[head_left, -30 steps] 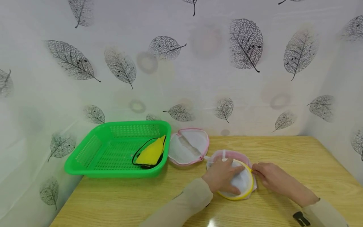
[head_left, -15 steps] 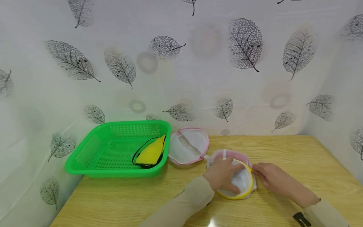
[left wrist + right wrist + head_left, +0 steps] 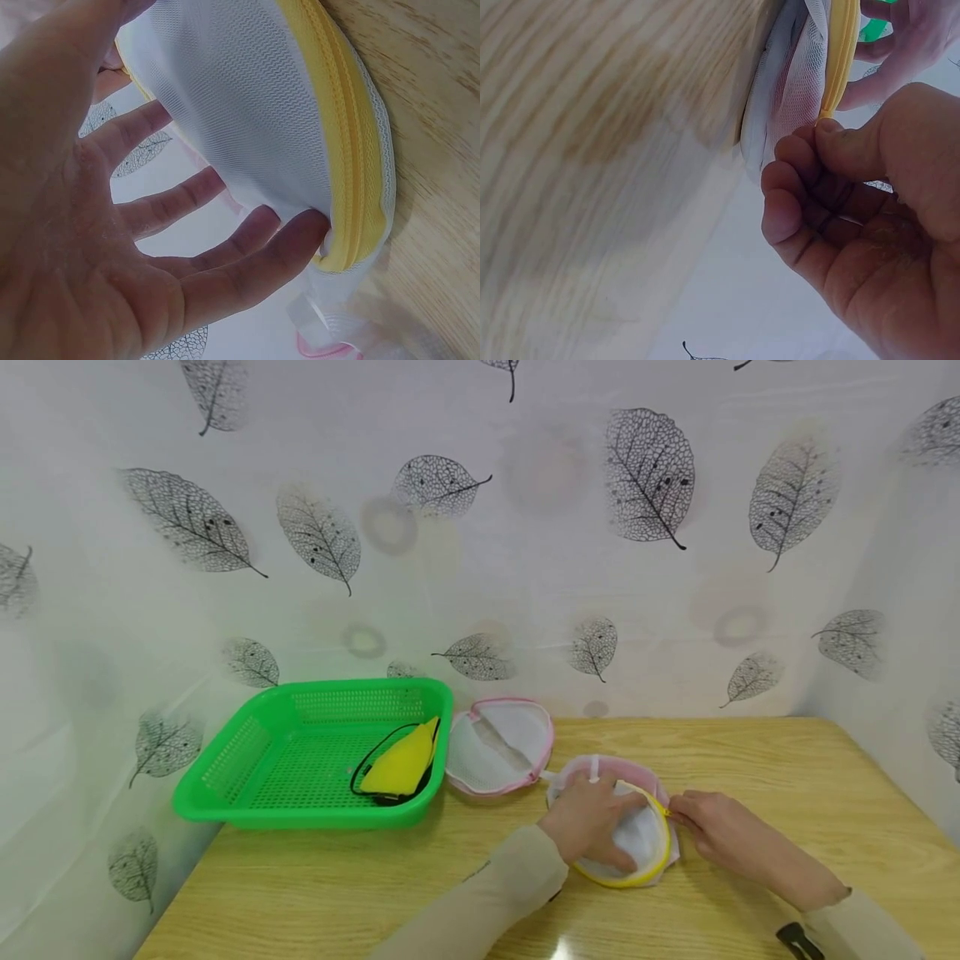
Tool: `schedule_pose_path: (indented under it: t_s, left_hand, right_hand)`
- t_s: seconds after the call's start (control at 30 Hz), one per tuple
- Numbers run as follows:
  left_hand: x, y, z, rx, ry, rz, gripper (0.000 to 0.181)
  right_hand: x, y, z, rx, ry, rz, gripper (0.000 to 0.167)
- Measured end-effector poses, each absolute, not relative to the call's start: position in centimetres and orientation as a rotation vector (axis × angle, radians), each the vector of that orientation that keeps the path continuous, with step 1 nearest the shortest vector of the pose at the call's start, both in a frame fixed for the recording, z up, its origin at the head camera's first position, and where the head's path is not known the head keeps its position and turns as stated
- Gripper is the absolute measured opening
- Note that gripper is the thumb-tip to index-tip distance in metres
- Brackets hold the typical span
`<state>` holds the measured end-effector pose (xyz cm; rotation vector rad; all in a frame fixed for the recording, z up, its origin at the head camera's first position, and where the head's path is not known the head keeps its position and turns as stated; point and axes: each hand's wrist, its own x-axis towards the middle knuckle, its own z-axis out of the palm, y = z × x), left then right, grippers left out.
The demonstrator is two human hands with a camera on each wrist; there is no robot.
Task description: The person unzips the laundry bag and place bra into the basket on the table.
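A round white mesh laundry bag (image 3: 637,839) with a yellow zipper around its edge lies on the wooden table, on top of pink and white mesh material (image 3: 626,768). My left hand (image 3: 588,822) rests on it with spread fingers, the fingertips touching the mesh in the left wrist view. At the right side of the bag, my right hand (image 3: 716,831) pinches the zipper pull (image 3: 826,116) between thumb and forefinger. The right wrist view has its other fingers curled in. Whatever lies inside the bag cannot be made out.
A green plastic basket (image 3: 258,814) stands at the left, with a yellow cloth item (image 3: 405,764) and a black cord inside. Between basket and hands lies a pink-edged mesh bag (image 3: 498,747). A leaf-patterned curtain (image 3: 480,585) hangs behind the table (image 3: 360,893).
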<state>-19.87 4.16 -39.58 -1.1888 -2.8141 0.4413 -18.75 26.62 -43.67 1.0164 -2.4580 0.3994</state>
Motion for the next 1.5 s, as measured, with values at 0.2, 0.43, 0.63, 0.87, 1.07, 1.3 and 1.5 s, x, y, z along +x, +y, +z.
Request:
schedule_pose_path:
  t_s: [0.2,0.43,0.63,0.87,1.07,1.3,1.5]
  left_hand:
    - [-19.9,4.2,-39.6,-1.186,-2.823,0.414,0.08]
    - [-19.9,4.4,-39.6,-1.191,-2.809,0.419,0.082]
    - [-20.0,4.5,-39.7,-1.187,-2.823,0.425,0.082]
    - [-20.0,4.5,-39.8,-1.177,-2.828,0.461,0.082]
    - [-20.0,4.5,-39.8,-1.167,-2.846,0.473,0.082]
    - [-20.0,4.5,-39.7,-1.158,-2.841,0.504,0.082]
    - [-19.9,4.4,-39.6,-1.155,-2.825,0.537,0.083]
  right_hand:
    - [-18.7,26.8,-43.2,1.026,-2.502,0.371,0.028]
    - [-18.5,27.1,-43.2,1.028,-2.524,0.366,0.028]
    - [-18.3,27.2,-43.2,1.035,-2.525,0.362,0.028]
    - [-18.1,27.2,-43.4,1.062,-2.524,0.377,0.029]
    - [-17.9,27.4,-43.9,1.085,-2.521,0.396,0.03]
    - [-18.0,27.5,-44.2,1.125,-2.489,0.461,0.03]
    - [-17.7,27.4,-44.1,1.129,-2.485,0.464,0.034]
